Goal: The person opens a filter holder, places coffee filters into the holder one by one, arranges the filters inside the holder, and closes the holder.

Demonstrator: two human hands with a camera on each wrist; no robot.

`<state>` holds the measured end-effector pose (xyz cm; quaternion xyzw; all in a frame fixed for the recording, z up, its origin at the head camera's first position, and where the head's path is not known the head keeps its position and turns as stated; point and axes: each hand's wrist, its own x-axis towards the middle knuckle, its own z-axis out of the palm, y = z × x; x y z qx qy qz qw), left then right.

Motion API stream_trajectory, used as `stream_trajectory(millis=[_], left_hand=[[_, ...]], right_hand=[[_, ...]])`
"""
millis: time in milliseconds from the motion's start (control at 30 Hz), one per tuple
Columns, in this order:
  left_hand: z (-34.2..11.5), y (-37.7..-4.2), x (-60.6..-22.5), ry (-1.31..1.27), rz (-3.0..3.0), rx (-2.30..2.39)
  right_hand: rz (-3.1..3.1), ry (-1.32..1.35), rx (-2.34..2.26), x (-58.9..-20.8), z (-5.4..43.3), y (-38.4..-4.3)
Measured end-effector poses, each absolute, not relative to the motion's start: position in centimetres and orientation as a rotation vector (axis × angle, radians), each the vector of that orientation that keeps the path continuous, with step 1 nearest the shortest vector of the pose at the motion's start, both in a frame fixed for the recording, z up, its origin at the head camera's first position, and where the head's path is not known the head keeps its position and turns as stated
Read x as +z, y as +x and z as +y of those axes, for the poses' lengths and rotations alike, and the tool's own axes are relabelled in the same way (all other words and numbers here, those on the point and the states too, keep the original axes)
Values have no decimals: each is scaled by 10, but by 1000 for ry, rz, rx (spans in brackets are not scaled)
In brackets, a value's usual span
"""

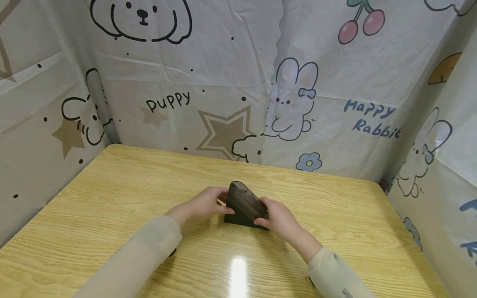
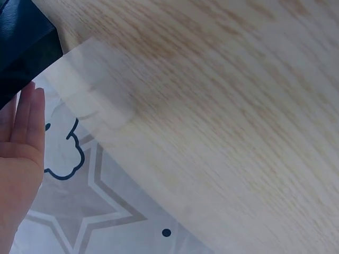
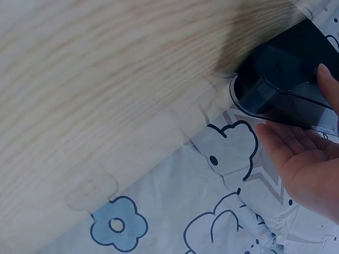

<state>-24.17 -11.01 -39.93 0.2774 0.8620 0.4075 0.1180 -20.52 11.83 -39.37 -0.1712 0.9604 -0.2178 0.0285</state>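
Note:
Between both hands, at the middle of the table, stands a black wedge-shaped holder (image 1: pixel 238 213) with a smoky see-through cover (image 1: pixel 242 192) rounded at its top. My left hand (image 1: pixel 208 200) grips its left edge, thumb in front and fingers behind. On the other side my right hand (image 1: pixel 281 219) holds the lower right end of the cover, thumb at the front. In the left wrist view only a dark corner of the holder (image 2: pixel 32 45) shows above the fingers. The right wrist view has the clear rounded cover (image 3: pixel 270 79) between thumb and fingers of the right hand (image 3: pixel 310 164).
A wood-grain table (image 1: pixel 130 186) lies under the hands. Printed cloth (image 1: pixel 223 62) with cartoon animals hangs along its back and both sides. Light glares off the tabletop in front of the holder.

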Motion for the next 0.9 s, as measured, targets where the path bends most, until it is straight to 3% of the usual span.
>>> stream_trajectory(millis=[567,900], left_hand=[[-98,-257,-400,660,2664,1079],[-94,-252,-405,652,2708,1037]], right_hand=[[2942,-450,-534,-389,116,-235],[2954,-457,-478,-390,122,-231]])
